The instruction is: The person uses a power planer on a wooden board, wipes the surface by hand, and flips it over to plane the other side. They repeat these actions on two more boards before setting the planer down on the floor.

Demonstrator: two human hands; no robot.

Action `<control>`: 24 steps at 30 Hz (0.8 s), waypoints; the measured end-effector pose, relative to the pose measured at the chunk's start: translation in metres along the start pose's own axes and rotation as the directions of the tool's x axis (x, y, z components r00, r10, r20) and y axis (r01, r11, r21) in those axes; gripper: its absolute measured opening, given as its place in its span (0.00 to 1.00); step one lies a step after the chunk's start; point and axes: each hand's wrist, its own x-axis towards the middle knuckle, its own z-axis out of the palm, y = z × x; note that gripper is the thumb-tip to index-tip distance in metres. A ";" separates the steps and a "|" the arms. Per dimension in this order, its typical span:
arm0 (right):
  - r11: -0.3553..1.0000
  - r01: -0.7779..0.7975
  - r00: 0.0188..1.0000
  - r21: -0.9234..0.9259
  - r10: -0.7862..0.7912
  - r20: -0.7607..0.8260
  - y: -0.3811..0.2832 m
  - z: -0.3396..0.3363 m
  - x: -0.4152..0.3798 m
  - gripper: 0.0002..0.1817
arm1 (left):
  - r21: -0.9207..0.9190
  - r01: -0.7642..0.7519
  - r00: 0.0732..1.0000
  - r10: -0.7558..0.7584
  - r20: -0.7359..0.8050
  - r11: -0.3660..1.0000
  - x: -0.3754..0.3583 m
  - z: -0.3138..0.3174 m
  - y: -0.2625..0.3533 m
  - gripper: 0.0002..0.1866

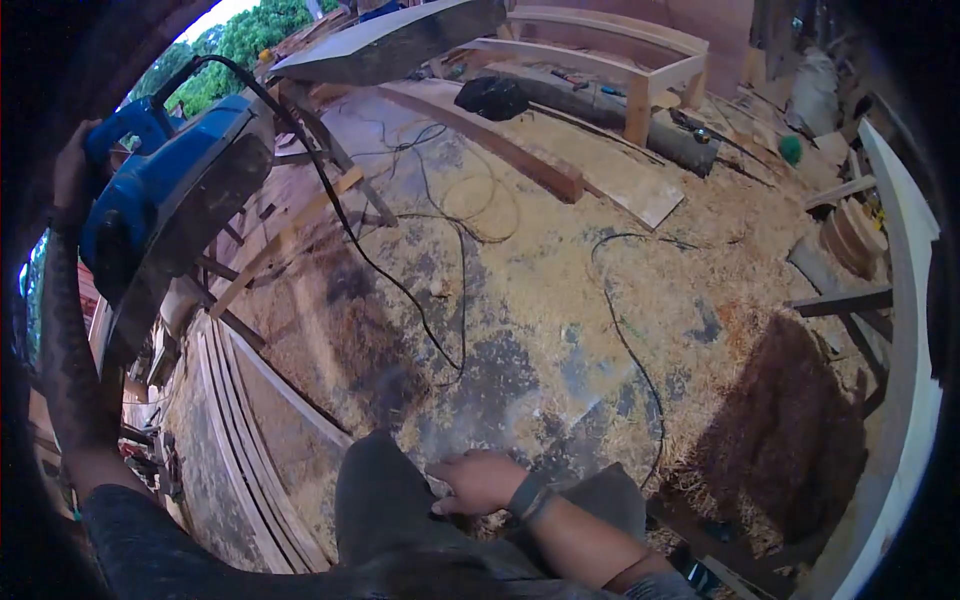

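Observation:
At the upper left, my left hand (72,165) is wrapped round the rear of a blue power tool (165,185), whose dark cord (345,215) loops down toward the floor. The tool's dark flat underside faces right, and it is held up beside a long dark-edged board. Low in the middle, my right hand (478,482) hangs over my thigh (380,490), with its fingers partly curled. Whether anything is between those fingers cannot be made out. A dark band circles the right wrist.
Sawdust and shavings cover the floor (540,300), with cords across it. Long thin strips (240,450) lie at left. A thick beam (490,145), a wooden frame (640,95) and a black bag (492,97) are farther back. A pale curved board (905,330) stands at right.

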 end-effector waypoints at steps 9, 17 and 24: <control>0.999 -0.030 0.999 0.012 0.030 0.026 -0.001 -0.003 -0.002 0.38 | 0.283 -0.206 0.968 0.237 -0.080 0.937 0.013 0.005 -0.028 0.14; 0.999 -0.017 0.998 0.038 0.015 0.053 0.005 -0.005 -0.006 0.39 | 0.017 -0.067 0.994 0.068 -0.081 0.998 0.007 0.007 -0.012 0.13; 1.000 0.011 0.996 0.023 -0.013 0.089 0.016 0.002 0.002 0.39 | -0.097 -0.009 0.999 0.004 -0.052 0.995 0.003 0.009 -0.016 0.13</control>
